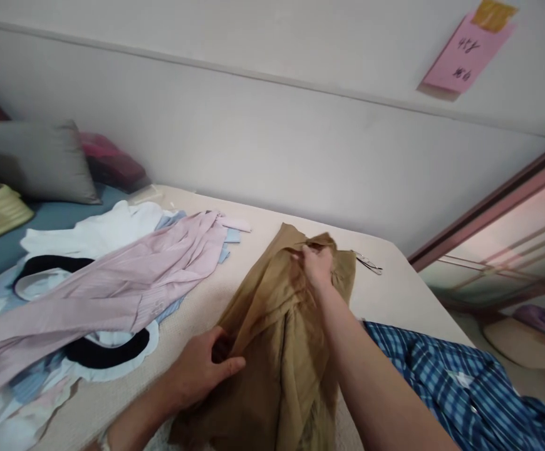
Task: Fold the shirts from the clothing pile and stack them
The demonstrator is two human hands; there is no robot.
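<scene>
A brown garment (pixel 258 388) lies lengthwise in front of me, with loose folds and a dark line down its middle. My right hand (pixel 318 266) grips its gathered far end, fingers closed in the cloth. At the garment's left edge is my left hand (pixel 202 369), thumb lying over the fabric and index finger bent at a fold; its other fingers are partly hidden. Thin metal wire (pixel 369 263) pokes out by the garment's far right corner. What exactly this garment is, I cannot tell.
Left, a pink striped garment (pixel 160 269) covers white, blue and black clothes on the pale table (pixel 254 241). A blue plaid shirt (pixel 460 376) lies right. Behind are a grey cushion (pixel 37 163), a yellow basket (pixel 0 213) and a wall with a pink note (pixel 470 53).
</scene>
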